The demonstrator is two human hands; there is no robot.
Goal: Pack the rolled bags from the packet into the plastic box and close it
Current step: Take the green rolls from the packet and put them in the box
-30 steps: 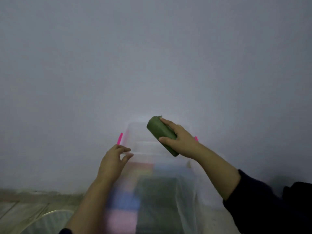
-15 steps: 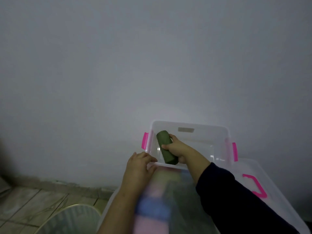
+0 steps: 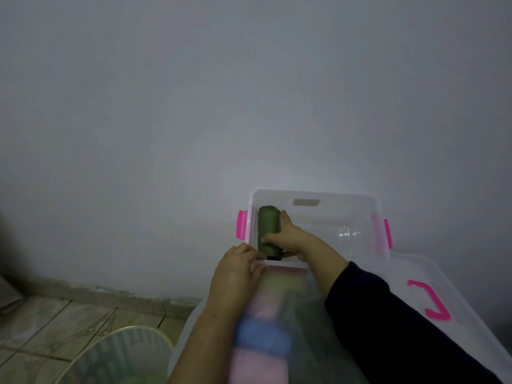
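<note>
The right hand (image 3: 288,236), arm reaching forward in a dark sleeve, curls its fingers around something. The left hand (image 3: 235,268), forearm bare, pinches with bent fingers.

The tiled floor (image 3: 55,322) meets the wall, with a round ribbed bin (image 3: 116,356) standing on it.

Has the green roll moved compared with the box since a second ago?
Yes. The green roll went from above the plastic box down inside, against its left wall, gripped by the right hand.
</note>
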